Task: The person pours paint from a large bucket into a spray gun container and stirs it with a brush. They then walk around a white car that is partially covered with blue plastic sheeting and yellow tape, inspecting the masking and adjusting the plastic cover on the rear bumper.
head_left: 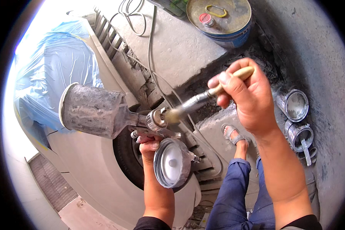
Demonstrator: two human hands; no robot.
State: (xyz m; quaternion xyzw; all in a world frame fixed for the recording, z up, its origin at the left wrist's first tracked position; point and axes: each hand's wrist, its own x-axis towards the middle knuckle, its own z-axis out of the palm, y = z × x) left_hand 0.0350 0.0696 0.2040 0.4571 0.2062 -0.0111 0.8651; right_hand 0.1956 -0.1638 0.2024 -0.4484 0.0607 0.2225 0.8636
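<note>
My left hand (148,147) is closed round the grip of a spray gun (156,120). The gun lies tilted, its paint-crusted grey cup (94,111) pointing left. Beside the same hand is a round grey lid (172,163) with a pale inside; whether my fingers hold it too is hidden. My right hand (247,92) pinches the wooden handle of a paintbrush (197,100). Its blurred bristles are at the metal nozzle end of the gun, seemingly touching it.
A pale car body (80,157) with a dark tyre (124,153) and blue plastic sheeting (61,61) is at left. Hoses (151,50) cross the concrete. A lidded drum (234,32) stands at the back. Paint-smeared cans (296,105) lie at right, one holding a stirring stick (306,151).
</note>
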